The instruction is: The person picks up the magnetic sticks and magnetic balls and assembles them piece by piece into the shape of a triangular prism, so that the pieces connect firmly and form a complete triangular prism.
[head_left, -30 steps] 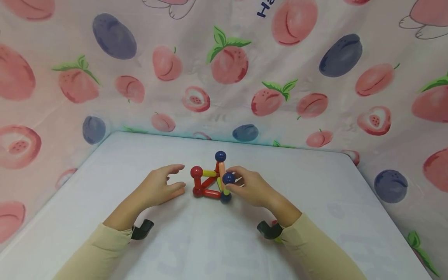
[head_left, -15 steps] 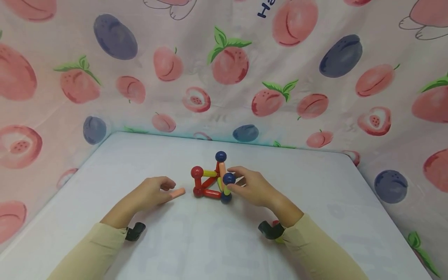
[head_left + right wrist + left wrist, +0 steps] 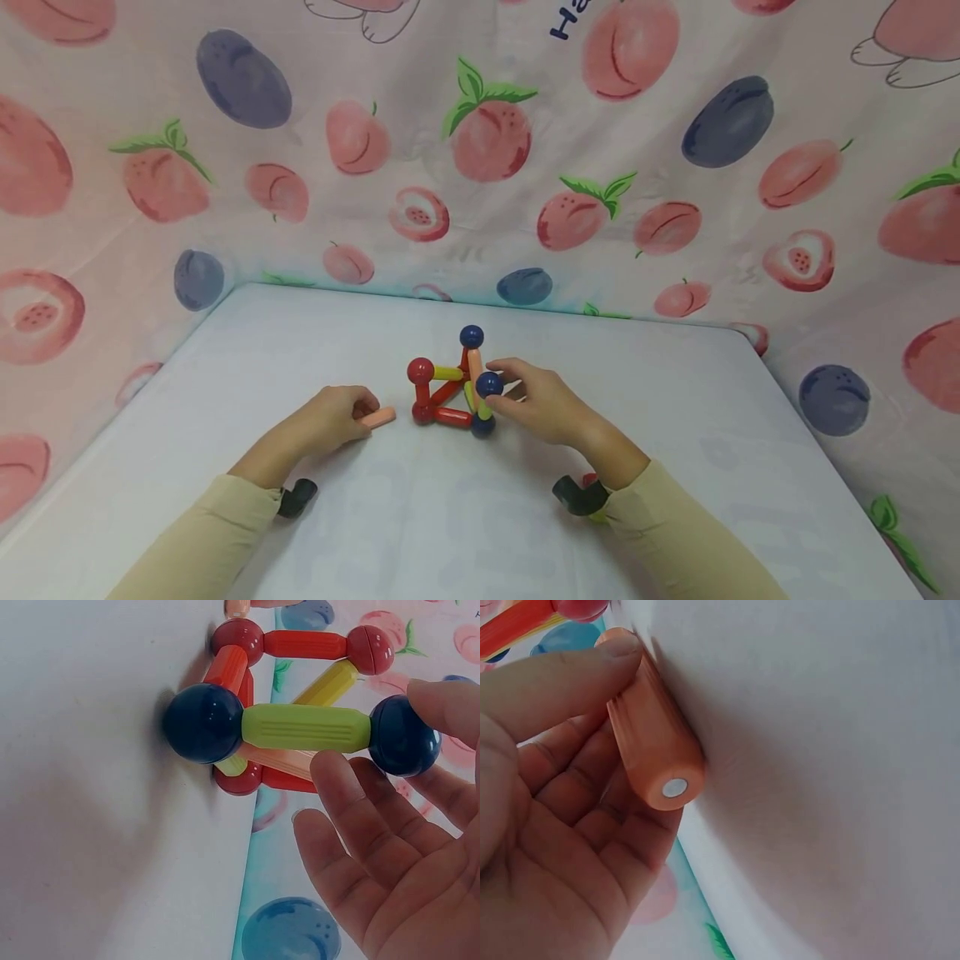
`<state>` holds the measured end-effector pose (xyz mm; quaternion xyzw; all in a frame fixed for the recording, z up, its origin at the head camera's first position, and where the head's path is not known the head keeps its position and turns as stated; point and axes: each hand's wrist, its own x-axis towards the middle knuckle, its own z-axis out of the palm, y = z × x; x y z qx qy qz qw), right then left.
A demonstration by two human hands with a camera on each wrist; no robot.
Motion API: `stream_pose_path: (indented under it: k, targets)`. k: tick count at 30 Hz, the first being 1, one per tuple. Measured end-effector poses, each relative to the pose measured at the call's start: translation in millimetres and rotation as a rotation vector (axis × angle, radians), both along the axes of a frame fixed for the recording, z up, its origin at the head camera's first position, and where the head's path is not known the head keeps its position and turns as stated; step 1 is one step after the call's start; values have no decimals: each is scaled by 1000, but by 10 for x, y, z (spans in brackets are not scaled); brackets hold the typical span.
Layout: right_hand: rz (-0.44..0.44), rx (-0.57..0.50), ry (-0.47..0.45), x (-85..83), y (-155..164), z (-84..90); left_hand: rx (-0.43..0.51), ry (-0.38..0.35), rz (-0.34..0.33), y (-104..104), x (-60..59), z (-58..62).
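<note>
My left hand (image 3: 330, 419) pinches an orange magnetic rod (image 3: 656, 739) between thumb and fingers, close over the white table left of a ball-and-rod frame. A silver magnet shows at the rod's near end in the left wrist view. The frame has red balls, such as the raised one (image 3: 421, 372), joined by red rods (image 3: 453, 417) and a yellow rod (image 3: 448, 373). At its right, a light green rod (image 3: 306, 727) stands upright on a dark blue ball (image 3: 202, 723). My right hand (image 3: 543, 404) holds the upper blue ball (image 3: 405, 736) with thumb and fingertips.
Another blue ball (image 3: 472, 337) tops the frame's back corner, near a leaning peach-coloured rod (image 3: 475, 371). Red and yellow-green pieces (image 3: 597, 517) lie partly hidden beside my right wrist. A fruit-print cloth (image 3: 360, 208) hangs behind the white table (image 3: 450, 533).
My left hand, spread above the table a second ago, has come down and its fingers have closed on the orange rod. My right hand stays at the blue ball.
</note>
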<state>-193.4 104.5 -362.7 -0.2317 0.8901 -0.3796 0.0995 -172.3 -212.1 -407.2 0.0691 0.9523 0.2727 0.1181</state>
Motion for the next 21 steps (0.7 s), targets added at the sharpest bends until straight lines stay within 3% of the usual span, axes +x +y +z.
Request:
stream_pose_path:
  k: [5, 13, 21]
  targets:
    - [8, -6, 1, -10, -1, -12, 6, -1, 10, 17, 31, 20]
    - [9, -9, -9, 1, -7, -12, 84, 115, 23, -37, 190, 149]
    - [13, -16, -4, -13, 10, -38, 199, 233, -75, 51, 325, 346]
